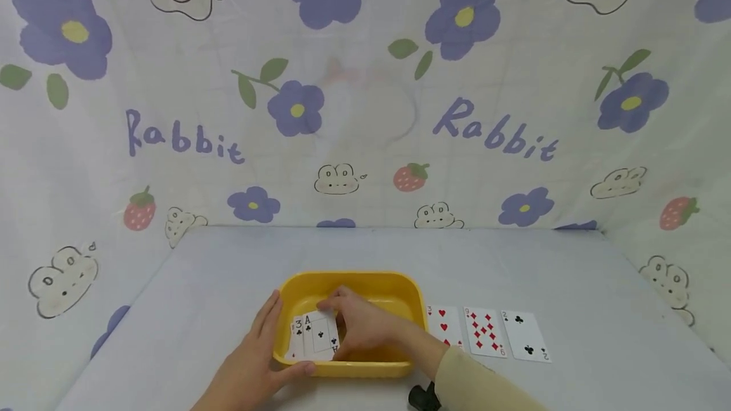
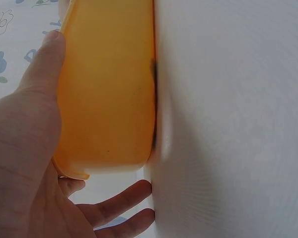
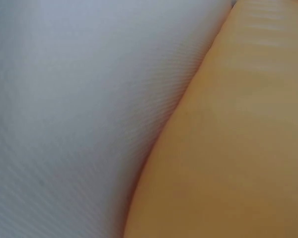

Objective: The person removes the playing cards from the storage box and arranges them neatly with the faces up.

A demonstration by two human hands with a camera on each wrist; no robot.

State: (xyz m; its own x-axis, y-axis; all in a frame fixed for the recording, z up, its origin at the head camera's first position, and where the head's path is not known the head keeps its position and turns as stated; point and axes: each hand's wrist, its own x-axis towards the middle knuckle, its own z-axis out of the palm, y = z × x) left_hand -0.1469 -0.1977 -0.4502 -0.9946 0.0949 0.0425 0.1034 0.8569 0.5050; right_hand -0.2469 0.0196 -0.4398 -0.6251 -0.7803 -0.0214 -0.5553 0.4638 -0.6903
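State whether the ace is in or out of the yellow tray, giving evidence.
In. The head view shows the walls of the yellow tray surrounding the ace, with the right hand at the card's edge.

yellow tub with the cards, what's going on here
A person's left hand rests against the yellow tub while the right hand reaches in and grips the ace of clubs, which overlaps other cards. To the right, a three of hearts, nine of diamonds and two of clubs lie face up on the table.

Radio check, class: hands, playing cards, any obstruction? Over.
Left hand touches yellow rectangular plastic tray. Right hand holds white rectangular ace-of-clubs playing card inside. No obstruction visible.
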